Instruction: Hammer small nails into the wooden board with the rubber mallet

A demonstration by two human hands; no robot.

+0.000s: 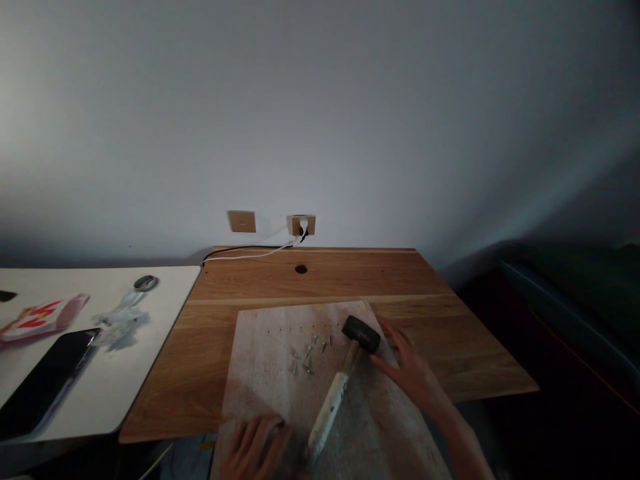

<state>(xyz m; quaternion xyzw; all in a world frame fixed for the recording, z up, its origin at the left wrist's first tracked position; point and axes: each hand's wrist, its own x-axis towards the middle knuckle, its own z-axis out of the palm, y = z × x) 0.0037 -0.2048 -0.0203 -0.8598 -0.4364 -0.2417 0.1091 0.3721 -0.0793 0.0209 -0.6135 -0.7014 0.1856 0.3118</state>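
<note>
A mallet [330, 407] with a black head and a worn white handle lies slantwise on a pale wooden board [260, 380]. My right hand [407, 367] is beside the mallet's head, fingers apart and holding nothing; whether they touch the head is unclear. At the board's near edge, my left hand [257, 447] is close to the handle's lower end. Its fingers are bent and smeared by motion, so its grip cannot be made out. Several small metal screws or nails [307, 365] lie loose on the board, below a row of small dark holes or marks.
Under the board is a wooden desktop [200, 373] with a round cable hole [301, 269]. Cables run to a wall socket [303, 225]. A white table [120, 393] on the left holds a phone [45, 380], a red-and-white packet [45, 317], a tape roll [146, 283] and crumpled clear plastic [120, 323].
</note>
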